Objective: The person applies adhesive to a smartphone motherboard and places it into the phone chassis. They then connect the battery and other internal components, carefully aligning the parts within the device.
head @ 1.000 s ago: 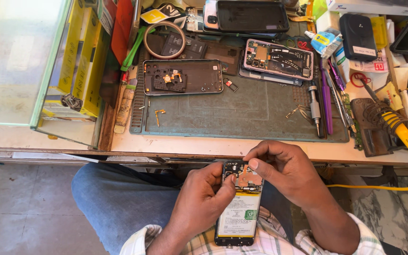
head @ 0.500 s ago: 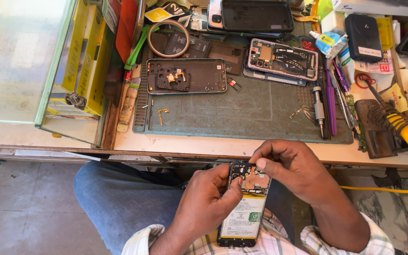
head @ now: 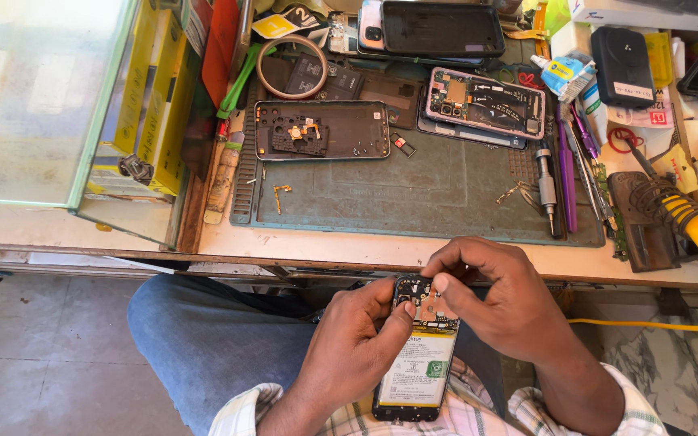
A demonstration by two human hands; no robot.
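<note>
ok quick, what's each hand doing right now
Left hand: closed on the opened phone, gripping its left edge.
Right hand: fingers pinched at the phone's top end; whether they hold a small part cannot be told.

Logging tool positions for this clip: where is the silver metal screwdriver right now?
In the head view, the silver metal screwdriver lies on the right part of the green work mat, just left of the purple pry tool and below the pink-framed opened phone.

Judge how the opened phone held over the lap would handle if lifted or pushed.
The opened phone looks flat and stiff, so probably light and unlikely to roll. Its exposed board and battery suggest it is fragile. Both hands, left hand and right hand, pinch its top end.
</note>
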